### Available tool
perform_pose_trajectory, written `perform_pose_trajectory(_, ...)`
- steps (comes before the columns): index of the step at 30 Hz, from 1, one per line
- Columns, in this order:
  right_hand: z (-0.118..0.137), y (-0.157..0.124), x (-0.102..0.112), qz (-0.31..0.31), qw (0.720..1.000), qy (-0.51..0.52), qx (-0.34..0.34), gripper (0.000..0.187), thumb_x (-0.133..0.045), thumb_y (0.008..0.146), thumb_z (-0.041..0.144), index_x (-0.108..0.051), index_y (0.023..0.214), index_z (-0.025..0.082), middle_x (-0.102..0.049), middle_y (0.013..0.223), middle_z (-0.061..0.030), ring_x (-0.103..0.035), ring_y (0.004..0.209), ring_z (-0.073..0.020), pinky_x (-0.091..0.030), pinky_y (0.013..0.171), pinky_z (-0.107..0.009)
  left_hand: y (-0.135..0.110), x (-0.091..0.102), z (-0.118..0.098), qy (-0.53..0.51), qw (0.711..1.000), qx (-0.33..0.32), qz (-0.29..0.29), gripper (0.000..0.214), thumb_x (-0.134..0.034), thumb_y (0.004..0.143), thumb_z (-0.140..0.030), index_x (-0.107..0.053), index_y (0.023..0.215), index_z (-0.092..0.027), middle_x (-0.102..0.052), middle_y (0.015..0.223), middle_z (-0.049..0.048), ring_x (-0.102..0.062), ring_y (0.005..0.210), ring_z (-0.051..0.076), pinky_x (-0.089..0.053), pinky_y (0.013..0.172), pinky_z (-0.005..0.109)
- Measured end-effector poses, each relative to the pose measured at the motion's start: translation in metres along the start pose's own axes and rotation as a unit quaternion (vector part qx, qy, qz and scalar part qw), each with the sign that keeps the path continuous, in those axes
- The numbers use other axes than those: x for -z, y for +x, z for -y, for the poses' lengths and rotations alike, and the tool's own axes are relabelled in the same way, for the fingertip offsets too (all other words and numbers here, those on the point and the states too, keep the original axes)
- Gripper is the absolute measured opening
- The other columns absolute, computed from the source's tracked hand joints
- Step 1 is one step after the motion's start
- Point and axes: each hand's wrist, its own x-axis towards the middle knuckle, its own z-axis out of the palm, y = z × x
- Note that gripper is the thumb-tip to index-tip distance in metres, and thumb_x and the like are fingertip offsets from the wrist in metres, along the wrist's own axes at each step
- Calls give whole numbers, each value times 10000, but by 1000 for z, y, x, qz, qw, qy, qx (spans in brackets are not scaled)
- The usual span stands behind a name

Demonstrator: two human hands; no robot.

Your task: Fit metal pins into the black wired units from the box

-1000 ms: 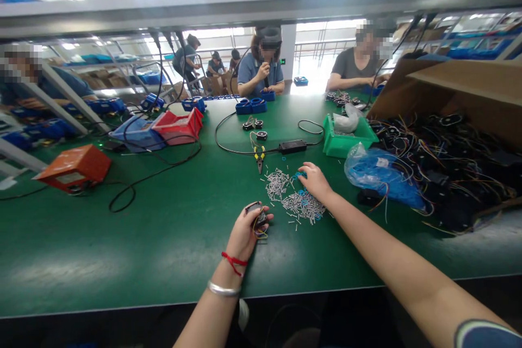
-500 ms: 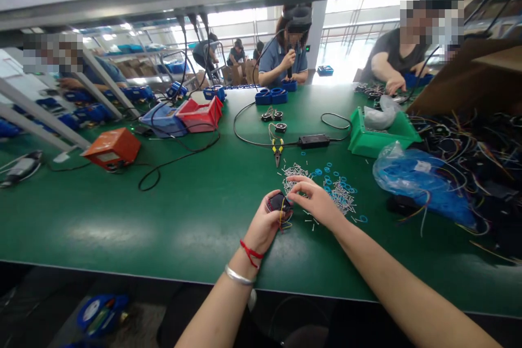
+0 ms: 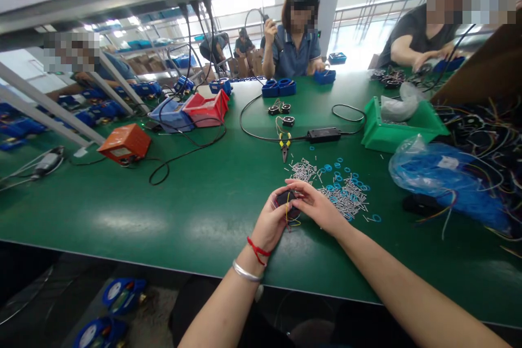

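My left hand point(image 3: 271, 221) is wrapped round a small black module point(image 3: 285, 197) with thin yellow and red wires hanging from it. The fingers of my right hand point(image 3: 320, 207) close on the module's right side; their tips are partly hidden. Just beyond my hands, loose silver screws point(image 3: 346, 204) lie in two heaps on the green table point(image 3: 196, 196). Blue rings point(image 3: 377, 218) are scattered among and around them. Yellow-handled pliers point(image 3: 284, 152) lie farther back, near another black module with wires point(image 3: 287, 120).
To the right stand a green bin point(image 3: 383, 133), a blue plastic bag point(image 3: 440, 179) and a tangle of wired parts. An orange box point(image 3: 125, 144) and a red bin point(image 3: 207, 111) are on the left. A black adapter point(image 3: 323, 135) trails cable. Co-workers sit across the table.
My right hand's fingers have moved in against the black module, which my left hand still holds. The view has shifted slightly. A co-worker opposite has lifted a handheld tool away from a blue part.
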Motion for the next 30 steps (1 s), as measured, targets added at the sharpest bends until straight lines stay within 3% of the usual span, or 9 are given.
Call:
perform_pose_trajectory(4,4,-3,-1,53,996,70,-28,417,-491,862,292,-454,1276,256,-460,1315,-50,-463,1181,-198,-385,1012,-372,-1,3,-2,23,999,-1,-29,428,-647,719,-212,-523,1128,-191,-615,1039,71,-597,898,181,-464,812,314)
perform_pose_trajectory(8,8,-5,-2,72,997,-27,-9,591,-604,787,264,-390,1338,264,-427,1347,-38,-427,1214,-220,-341,1045,-390,-1,3,-5,42,998,-15,-40,424,-654,706,-238,-544,1108,-157,-639,972,85,-610,874,188,-459,801,293)
perform_pose_trajectory(18,7,-6,-4,54,994,-98,0,550,-643,751,215,-468,1271,263,-496,1275,-32,-452,1184,-218,-338,1041,-395,-3,4,-2,53,998,1,-46,449,-671,713,-289,-501,1112,-168,-641,963,92,-621,873,210,-471,708,277)
perform_pose_trajectory(22,1,-5,-1,29,999,-1,-40,537,-688,719,287,-503,1222,247,-533,1227,-46,-494,1138,-223,-380,1003,-389,-6,-1,-6,53,998,1,-28,503,-621,758,-354,-458,1204,-188,-583,1134,115,-581,1013,237,-465,817,322)
perform_pose_trajectory(24,-2,-3,2,-3,995,75,-62,494,-672,733,343,-522,1190,231,-555,1198,-56,-513,1115,-222,-403,976,-377,-10,-7,-11,88,995,-33,-22,566,-634,744,-357,-438,1256,-219,-492,1280,106,-490,1157,252,-407,937,349)
perform_pose_trajectory(28,-7,0,7,-77,976,152,-137,414,-615,767,434,-578,1097,188,-631,1033,-67,-599,928,-210,-479,846,-354,-20,-16,-23,287,947,-134,43,721,-752,590,-192,-484,1258,-226,-351,1412,80,-224,1339,274,-155,1107,380)
perform_pose_trajectory(30,-8,1,8,-85,971,159,-159,392,-600,768,472,-613,1019,171,-647,955,-67,-612,856,-204,-501,784,-338,-23,-16,-25,360,918,-148,79,800,-766,547,-147,-464,1284,-218,-367,1402,88,-221,1341,276,-96,1120,389)
